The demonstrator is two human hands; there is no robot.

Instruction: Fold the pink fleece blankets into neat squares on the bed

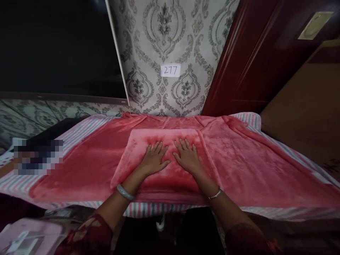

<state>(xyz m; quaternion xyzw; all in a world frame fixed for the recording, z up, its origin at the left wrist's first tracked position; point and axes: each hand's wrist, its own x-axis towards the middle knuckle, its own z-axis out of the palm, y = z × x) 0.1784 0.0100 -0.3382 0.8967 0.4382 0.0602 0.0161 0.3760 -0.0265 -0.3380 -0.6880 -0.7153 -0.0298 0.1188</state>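
Observation:
Both of my palms lie flat on a folded pink plush blanket (pixel 170 180), a rectangular bundle in the middle of the table. My left hand (pixel 154 159) presses on its left half, fingers spread and pointing away from me. My right hand (pixel 187 156) rests the same way on the right half, a small gap between the two thumbs. Under the bundle a larger pink plush cloth (pixel 244 166) is spread wide; whether it joins the folded part I cannot tell. Nothing is held in either hand.
A striped sheet (pixel 143 209) covers the table below the pink cloth. Behind stand a patterned wall with a paper label (pixel 170 70), a large dark screen (pixel 58 46) at left and a dark red door (pixel 255 46) at right. A pink object (pixel 34 230) sits at lower left.

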